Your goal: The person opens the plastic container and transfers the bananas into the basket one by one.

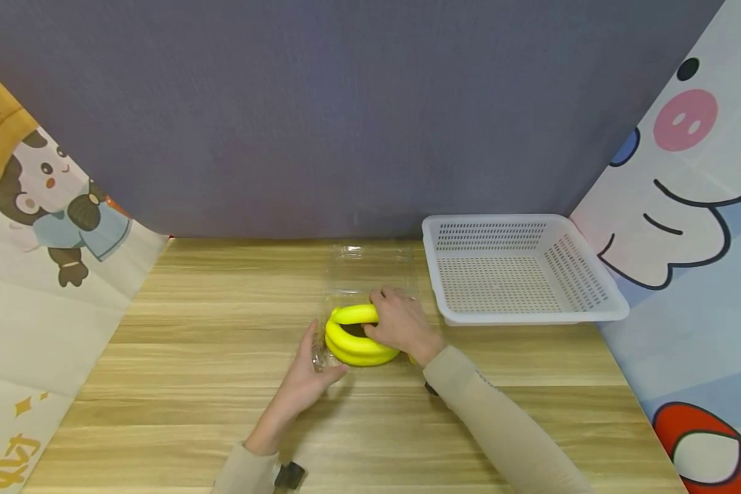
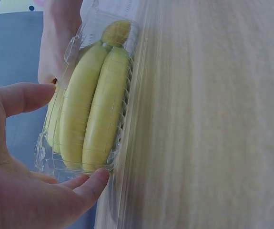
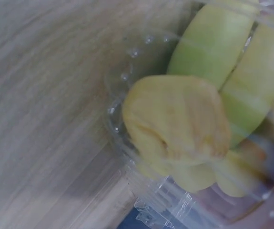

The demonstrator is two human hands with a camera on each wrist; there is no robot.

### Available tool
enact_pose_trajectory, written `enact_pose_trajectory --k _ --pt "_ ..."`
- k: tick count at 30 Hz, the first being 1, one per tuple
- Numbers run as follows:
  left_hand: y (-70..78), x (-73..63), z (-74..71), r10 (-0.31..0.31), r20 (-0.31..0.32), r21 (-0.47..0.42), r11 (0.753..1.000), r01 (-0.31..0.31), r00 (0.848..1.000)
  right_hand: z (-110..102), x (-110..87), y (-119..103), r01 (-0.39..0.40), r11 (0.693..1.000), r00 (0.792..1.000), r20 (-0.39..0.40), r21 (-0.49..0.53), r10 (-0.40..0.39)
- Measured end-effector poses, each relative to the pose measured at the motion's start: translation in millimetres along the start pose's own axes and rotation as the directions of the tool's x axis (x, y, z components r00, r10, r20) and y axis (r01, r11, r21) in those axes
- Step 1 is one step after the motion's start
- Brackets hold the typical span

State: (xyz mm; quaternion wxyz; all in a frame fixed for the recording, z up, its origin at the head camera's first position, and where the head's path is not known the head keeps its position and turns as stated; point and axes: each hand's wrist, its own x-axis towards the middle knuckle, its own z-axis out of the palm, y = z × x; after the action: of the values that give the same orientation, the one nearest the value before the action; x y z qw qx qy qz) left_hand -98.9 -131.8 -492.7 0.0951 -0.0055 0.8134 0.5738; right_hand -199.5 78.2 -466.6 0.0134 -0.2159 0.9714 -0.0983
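A bunch of yellow bananas (image 1: 359,353) sits in a clear plastic clamshell box (image 1: 370,271), whose lid lies open toward the back. My right hand (image 1: 401,322) reaches over the bunch's right end and grips it, with the thumb in the gap between bananas. At the box's front left corner, my left hand (image 1: 305,377) has its thumb and fingers spread. In the left wrist view its fingertips (image 2: 96,186) touch the box's end. The thick stem (image 3: 175,119) shows through the plastic in the right wrist view, where the right hand is mostly out of frame.
A white perforated basket (image 1: 525,319) stands at the back right of the wooden table (image 1: 204,343). A grey panel (image 1: 296,123) rises behind the table. Cartoon-printed sheets (image 1: 49,315) line both sides.
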Motion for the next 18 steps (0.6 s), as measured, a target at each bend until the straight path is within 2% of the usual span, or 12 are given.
enact_pose_trajectory --k 8,18 --pt "-0.4 0.2 0.1 0.009 0.000 0.003 1.000 -0.009 1.000 2.2 2.8 1.3 -0.002 1.000 1.000 0.003 -0.008 0.002" --pt "0.3 0.9 0.9 -0.024 -0.003 0.001 1.000 0.024 1.000 3.4 4.3 1.7 0.007 0.999 1.000 0.006 -0.033 -0.006"
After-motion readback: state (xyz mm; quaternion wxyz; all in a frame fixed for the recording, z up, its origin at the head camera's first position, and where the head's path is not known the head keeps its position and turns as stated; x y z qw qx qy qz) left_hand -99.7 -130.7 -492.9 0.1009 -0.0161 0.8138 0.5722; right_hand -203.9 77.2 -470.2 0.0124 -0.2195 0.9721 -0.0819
